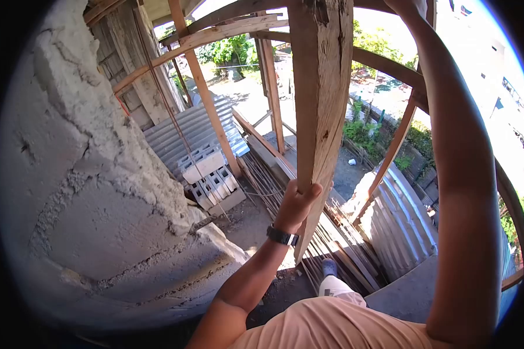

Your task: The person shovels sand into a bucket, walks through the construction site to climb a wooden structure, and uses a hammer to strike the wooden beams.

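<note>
We are gripping a wooden beam (pixel 324 104) in front of our body, its long faces running from the top edge of the view down to a narrower-looking lower end. Our left hand (pixel 298 203) is closing around the beam's lower part, thumb across one face; our right hand (pixel 407 7) is reaching to the upper edge, cut off, so we cannot tell its grip. Below, bare ground (pixel 247 230) is carrying long strips and planks (pixel 346 247) beside our shoe (pixel 329 267). A rough concrete wall (pixel 99 174) is rising at left; hollow blocks (pixel 215 189) are lying near corrugated sheets (pixel 174 139). Timber framing (pixel 206 110) is surrounding the space, with greenery (pixel 233 49) showing beyond.
</note>
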Demonstrator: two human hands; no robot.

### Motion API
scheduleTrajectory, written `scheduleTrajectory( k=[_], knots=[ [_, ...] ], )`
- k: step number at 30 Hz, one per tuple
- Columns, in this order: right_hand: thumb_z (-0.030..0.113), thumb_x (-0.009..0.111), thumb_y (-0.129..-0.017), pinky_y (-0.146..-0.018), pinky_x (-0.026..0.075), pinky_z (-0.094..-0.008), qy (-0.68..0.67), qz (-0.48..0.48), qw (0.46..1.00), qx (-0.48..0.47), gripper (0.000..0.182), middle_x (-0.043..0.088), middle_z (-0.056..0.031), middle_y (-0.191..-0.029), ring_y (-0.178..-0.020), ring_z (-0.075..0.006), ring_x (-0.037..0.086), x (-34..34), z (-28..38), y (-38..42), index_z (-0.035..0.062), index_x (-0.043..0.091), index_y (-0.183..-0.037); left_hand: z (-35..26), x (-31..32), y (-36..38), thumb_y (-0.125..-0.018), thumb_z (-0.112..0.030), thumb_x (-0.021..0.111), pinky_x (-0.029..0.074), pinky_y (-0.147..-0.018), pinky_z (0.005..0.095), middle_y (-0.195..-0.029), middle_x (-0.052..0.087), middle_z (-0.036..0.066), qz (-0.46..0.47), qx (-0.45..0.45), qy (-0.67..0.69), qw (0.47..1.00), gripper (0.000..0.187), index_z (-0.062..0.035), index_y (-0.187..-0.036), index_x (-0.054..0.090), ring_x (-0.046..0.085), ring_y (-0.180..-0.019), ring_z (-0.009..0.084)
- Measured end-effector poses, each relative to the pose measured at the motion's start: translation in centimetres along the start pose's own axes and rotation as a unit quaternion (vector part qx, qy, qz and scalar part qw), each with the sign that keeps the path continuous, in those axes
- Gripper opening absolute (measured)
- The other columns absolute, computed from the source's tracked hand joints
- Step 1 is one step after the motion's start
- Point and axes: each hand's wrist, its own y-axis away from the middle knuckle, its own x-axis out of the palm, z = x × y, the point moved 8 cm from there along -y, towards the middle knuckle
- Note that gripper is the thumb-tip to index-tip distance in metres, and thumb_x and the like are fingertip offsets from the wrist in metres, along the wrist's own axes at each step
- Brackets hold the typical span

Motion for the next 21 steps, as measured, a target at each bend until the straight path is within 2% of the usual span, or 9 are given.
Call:
scheduleTrajectory(
  k=[3, 4, 5, 9, 11, 13, 16, 19, 21],
  knots=[
    [0.057, 0.049, -0.101, -0.085, 0.059, -0.0499, 0.12, -0.049, 0.984, -0.12, 0.059, 0.075, -0.02, -0.097, -0.095, -0.037, 0.074, 10.1, -11.4, -9.8, 0.0033, 0.073, -0.101, 0.8, -1.1, -0.9, -0.087, -0.066, 0.075, 0.048, -0.067, 0.026, -0.085, 0.065, 0.0, -0.027, 0.055, 0.014, 0.998, 0.071, 0.0022, -0.105, 0.069, 0.06, -0.08, 0.0061],
    [0.062, 0.047, -0.097, -0.096, 0.055, -0.0508, 0.208, 0.076, 0.964, -0.147, 0.062, 0.075, -0.0208, -0.111, -0.104, -0.0374, 0.073, 12.0, -11.4, -11.7, 0.0079, 0.075, -0.11, 1.0, -1.4, -1.1, -0.087, -0.066, 0.075, 0.045, -0.063, 0.0245, -0.079, 0.06, -0.003, -0.034, 0.059, 0.015, 0.998, 0.07, 0.0011, -0.103, 0.069, 0.055, -0.076, 0.0034],
    [0.06, 0.045, -0.099, -0.096, 0.055, -0.0506, 0.201, 0.084, 0.962, -0.166, 0.06, 0.076, -0.0167, -0.109, -0.104, -0.0369, 0.072, 13.8, -12.6, -13.2, 0.0085, 0.077, -0.105, 1.1, -1.2, -0.4, -0.087, -0.066, 0.075, 0.046, -0.063, 0.0251, -0.08, 0.061, -0.003, -0.042, 0.051, 0.028, 0.997, 0.069, 0.0012, -0.103, 0.069, 0.056, -0.076, 0.0037],
    [0.061, 0.041, -0.099, -0.095, 0.054, -0.054, 0.143, 0.046, 0.981, -0.124, 0.066, 0.075, -0.0195, -0.11, -0.107, -0.0398, 0.071, 7.9, -6.9, -8.1, 0.0061, 0.076, -0.107, 0.7, -0.9, -0.2, -0.088, -0.065, 0.075, 0.047, -0.066, 0.0282, -0.083, 0.062, -0.003, -0.055, 0.051, 0.012, 0.997, 0.069, 0.0011, -0.104, 0.07, 0.056, -0.075, 0.0062],
    [0.051, 0.051, -0.102, -0.083, 0.058, -0.0491, 0.121, 0.038, 0.991, -0.052, 0.053, 0.076, -0.0162, -0.105, -0.097, -0.0346, 0.074, 4.5, -2.6, -3.7, 0.0048, 0.075, -0.106, 2.0, -1.4, -0.6, -0.09, -0.068, 0.069, 0.053, -0.075, 0.0319, -0.092, 0.068, 0.005, -0.042, 0.027, -0.025, 0.998, 0.074, 0.0029, -0.112, 0.068, 0.065, -0.084, 0.0132],
    [0.039, 0.066, -0.087, -0.089, 0.056, -0.0497, -0.056, 0.026, 0.998, 0.007, 0.036, 0.074, -0.0235, -0.098, -0.096, -0.0406, 0.072, -2.0, 3.3, 2.4, 0.0049, 0.078, -0.092, 2.7, -1.7, -1.1, -0.093, -0.07, 0.063, 0.059, -0.085, 0.0356, -0.102, 0.074, 0.012, -0.026, -0.003, -0.055, 0.998, 0.079, 0.0048, -0.119, 0.065, 0.073, -0.093, 0.0201],
    [0.041, 0.064, -0.088, -0.09, 0.055, -0.0501, -0.036, 0.034, 0.998, 0.042, 0.036, 0.075, -0.0219, -0.098, -0.094, -0.0399, 0.072, -4.2, 3.3, 2.2, 0.0073, 0.078, -0.09, -0.5, 0.1, -0.6, -0.093, -0.066, 0.066, 0.058, -0.083, 0.034, -0.102, 0.076, 0.012, -0.013, 0.029, 0.003, 0.999, 0.074, 0.0037, -0.117, 0.068, 0.074, -0.093, 0.0192],
    [0.041, 0.061, -0.093, -0.088, 0.055, -0.0506, -0.111, 0.129, 0.985, -0.013, 0.038, 0.075, -0.0206, -0.1, -0.094, -0.0401, 0.072, -2.3, 1.6, 2.4, 0.0073, 0.077, -0.095, 0.1, 0.1, -0.5, -0.092, -0.064, 0.068, 0.059, -0.086, 0.0357, -0.102, 0.076, 0.012, -0.017, 0.016, 0.028, 0.999, 0.072, 0.0039, -0.116, 0.069, 0.074, -0.094, 0.0203],
    [0.041, 0.058, -0.098, -0.085, 0.055, -0.048, -0.038, 0.083, 0.969, -0.23, 0.039, 0.075, -0.0191, -0.1, -0.093, -0.0383, 0.071, -1.5, 2.4, 2.9, 0.0066, 0.076, -0.103, -0.2, 0.3, -0.6, -0.086, -0.078, 0.064, 0.06, -0.085, 0.0375, -0.104, 0.074, 0.015, -0.031, 0.041, 0.022, 0.998, 0.093, 0.0065, -0.123, 0.063, 0.074, -0.092, 0.0229]
  ],
)
